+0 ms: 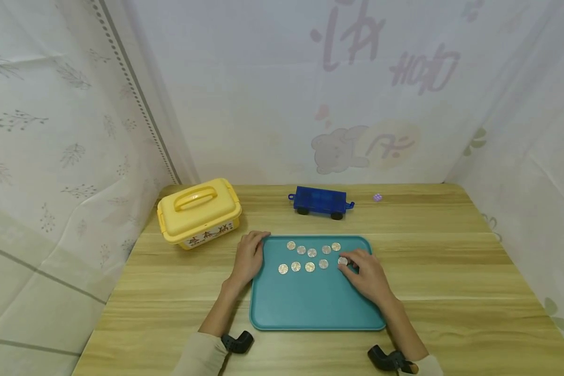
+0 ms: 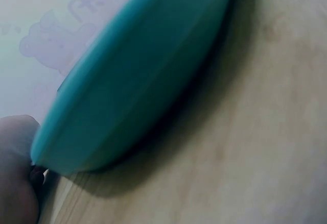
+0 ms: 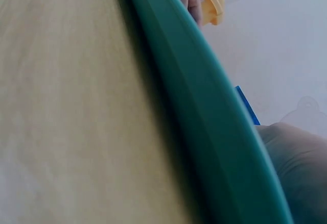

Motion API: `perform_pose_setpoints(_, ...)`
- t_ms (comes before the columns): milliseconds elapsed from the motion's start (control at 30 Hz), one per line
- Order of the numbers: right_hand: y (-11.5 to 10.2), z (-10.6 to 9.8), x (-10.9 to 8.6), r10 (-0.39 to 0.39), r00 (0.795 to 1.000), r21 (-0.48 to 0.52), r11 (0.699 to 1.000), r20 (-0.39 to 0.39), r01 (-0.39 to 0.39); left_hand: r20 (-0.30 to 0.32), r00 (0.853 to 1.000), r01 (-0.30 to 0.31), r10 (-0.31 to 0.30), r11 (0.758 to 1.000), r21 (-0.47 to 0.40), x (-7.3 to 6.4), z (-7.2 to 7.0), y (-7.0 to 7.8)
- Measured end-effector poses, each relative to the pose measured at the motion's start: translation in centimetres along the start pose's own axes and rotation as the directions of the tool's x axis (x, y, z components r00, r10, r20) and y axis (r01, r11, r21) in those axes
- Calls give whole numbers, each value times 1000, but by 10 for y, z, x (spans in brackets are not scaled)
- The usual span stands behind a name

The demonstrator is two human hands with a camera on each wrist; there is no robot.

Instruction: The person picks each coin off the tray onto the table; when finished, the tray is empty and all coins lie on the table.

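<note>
A teal tray (image 1: 317,308) lies on the wooden table with several coins (image 1: 310,267) in two uneven rows, some golden, some silvery. My right hand (image 1: 367,275) reaches over the tray's right side and pinches a silvery coin (image 1: 342,261) between thumb and fingers, at the right end of the nearer row. My left hand (image 1: 249,257) holds the tray by its far left corner. In the left wrist view that hand (image 2: 18,170) is at the rim, its fingers partly cut off. The right wrist view shows the tray's outer wall (image 3: 204,101); the rim hides the coins there.
A yellow lidded box (image 1: 199,211) with a handle stands at the back left. Behind the tray is a blue toy wagon (image 1: 319,200) with black wheels. A small purple die-like cube (image 1: 377,198) lies to its right. Patterned cloth hangs around the table's back and sides.
</note>
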State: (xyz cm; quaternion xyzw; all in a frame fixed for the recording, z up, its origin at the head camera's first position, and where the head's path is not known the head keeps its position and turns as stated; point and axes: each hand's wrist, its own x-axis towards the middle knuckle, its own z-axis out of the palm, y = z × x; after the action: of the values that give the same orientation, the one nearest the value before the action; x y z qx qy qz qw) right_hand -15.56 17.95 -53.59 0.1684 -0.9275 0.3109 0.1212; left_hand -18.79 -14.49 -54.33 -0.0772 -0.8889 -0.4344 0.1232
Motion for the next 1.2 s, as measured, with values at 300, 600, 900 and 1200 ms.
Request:
perform_pose_setpoints(300,1,1,-2,-5,1000,-43,999,-1,5,4,1000,4,-4,1000,3,0,1,0)
perform_pose_setpoints(600,0,0,-3,-36,999,-19,999,-31,36,-3,1000,-2,2,1000,13,1,3,0)
perform_pose_setpoints(900,12,-36,-6,60,998,117,991,12,-61,-4,1000,-11,11,1000,16,0,4,-2)
perform_pose_setpoints(1200,59,-79,-3,134,990,129,983,-34,-129,-7,1000,-7,7,1000,14,0,2,-2)
